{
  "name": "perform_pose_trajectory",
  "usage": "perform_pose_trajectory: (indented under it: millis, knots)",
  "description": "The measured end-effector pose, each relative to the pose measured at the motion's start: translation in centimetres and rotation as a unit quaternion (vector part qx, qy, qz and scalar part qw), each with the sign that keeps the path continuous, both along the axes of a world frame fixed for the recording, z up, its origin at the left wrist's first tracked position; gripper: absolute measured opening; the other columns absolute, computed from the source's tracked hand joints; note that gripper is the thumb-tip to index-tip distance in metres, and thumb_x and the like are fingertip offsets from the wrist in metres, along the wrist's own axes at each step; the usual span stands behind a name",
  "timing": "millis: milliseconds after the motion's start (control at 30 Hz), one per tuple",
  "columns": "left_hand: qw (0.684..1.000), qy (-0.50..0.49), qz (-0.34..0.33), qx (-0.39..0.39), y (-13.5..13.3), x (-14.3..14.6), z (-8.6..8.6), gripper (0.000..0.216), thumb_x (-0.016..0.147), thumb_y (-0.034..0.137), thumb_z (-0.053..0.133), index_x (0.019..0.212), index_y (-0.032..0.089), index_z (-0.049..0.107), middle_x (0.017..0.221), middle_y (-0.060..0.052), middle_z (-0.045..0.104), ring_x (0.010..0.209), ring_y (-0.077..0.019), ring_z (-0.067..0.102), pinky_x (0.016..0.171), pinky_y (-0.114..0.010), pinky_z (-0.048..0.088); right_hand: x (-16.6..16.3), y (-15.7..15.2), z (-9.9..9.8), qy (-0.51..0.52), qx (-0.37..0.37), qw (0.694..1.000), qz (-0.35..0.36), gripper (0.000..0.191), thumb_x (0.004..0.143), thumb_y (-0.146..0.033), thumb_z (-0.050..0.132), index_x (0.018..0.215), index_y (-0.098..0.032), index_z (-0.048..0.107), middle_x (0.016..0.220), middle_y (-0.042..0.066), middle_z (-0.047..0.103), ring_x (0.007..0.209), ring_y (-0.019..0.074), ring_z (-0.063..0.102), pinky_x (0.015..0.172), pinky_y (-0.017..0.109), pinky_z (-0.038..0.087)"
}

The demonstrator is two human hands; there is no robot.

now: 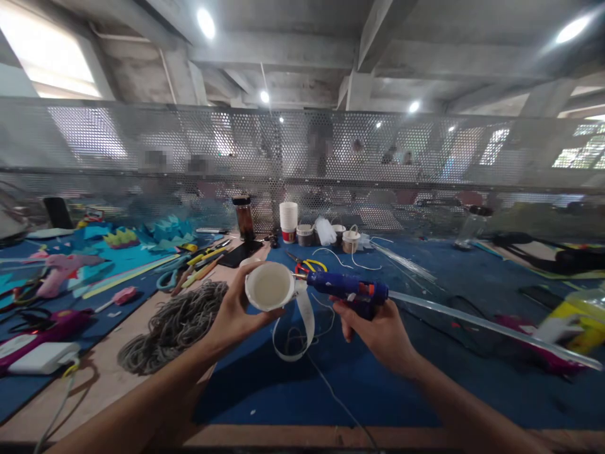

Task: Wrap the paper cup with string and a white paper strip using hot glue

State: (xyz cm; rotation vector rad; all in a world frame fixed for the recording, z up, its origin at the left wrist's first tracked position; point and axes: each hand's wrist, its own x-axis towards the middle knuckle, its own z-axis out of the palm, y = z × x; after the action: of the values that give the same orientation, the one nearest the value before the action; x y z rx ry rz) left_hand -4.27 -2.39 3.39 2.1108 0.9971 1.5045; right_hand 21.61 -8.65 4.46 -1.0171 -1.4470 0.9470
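My left hand grips a white paper cup, held sideways with its base facing me. A white ribbon strip hangs in a loop from the cup's right side. My right hand is closed round the handle of a blue glue gun. The gun's nozzle points left and touches the cup's rim where the ribbon starts. A long clear glue stick juts out behind the gun to the right.
A coil of grey rope lies left of my left arm. Scissors, stacked paper cups, a dark jar, string spools and felt scraps cover the blue mat. A perforated metal screen closes the back.
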Motion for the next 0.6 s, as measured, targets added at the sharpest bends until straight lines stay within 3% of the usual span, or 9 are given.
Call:
perform_pose_trajectory:
  millis: [200,433,600]
  knots:
    - [1.000,-0.003,0.001,0.007,0.1,-0.1,-0.2,0.076,0.066,0.038,0.085,0.131,0.024,0.049,0.131,-0.012,0.060,0.117,-0.0299,0.062,0.101,-0.047,0.052,0.2,0.2,-0.2,-0.029,0.010,0.997,-0.075,0.037,0.076,-0.054,0.076,0.067,-0.019,0.066,0.044,-0.004,0.048,0.040,0.0108,0.044,0.040,0.025,0.037]
    - [0.999,0.009,-0.008,0.036,0.0,-0.1,-0.3,0.074,0.068,0.035,0.085,0.132,0.024,0.049,0.133,-0.012,0.058,0.122,-0.0301,0.058,0.106,-0.049,0.047,0.6,0.6,-1.2,-0.050,0.091,0.992,-0.074,0.028,0.078,-0.047,0.077,0.080,-0.020,0.069,0.071,0.002,0.065,0.062,0.0169,0.059,0.056,0.027,0.049]
    - [0.998,0.014,0.002,0.054,0.0,-0.1,-0.3,0.072,0.069,0.035,0.084,0.131,0.024,0.050,0.131,-0.013,0.059,0.121,-0.0309,0.059,0.103,-0.049,0.049,0.7,0.7,-1.6,-0.059,0.088,0.991,-0.077,0.026,0.079,-0.044,0.077,0.079,-0.020,0.068,0.066,0.001,0.062,0.057,0.0158,0.055,0.053,0.027,0.047]
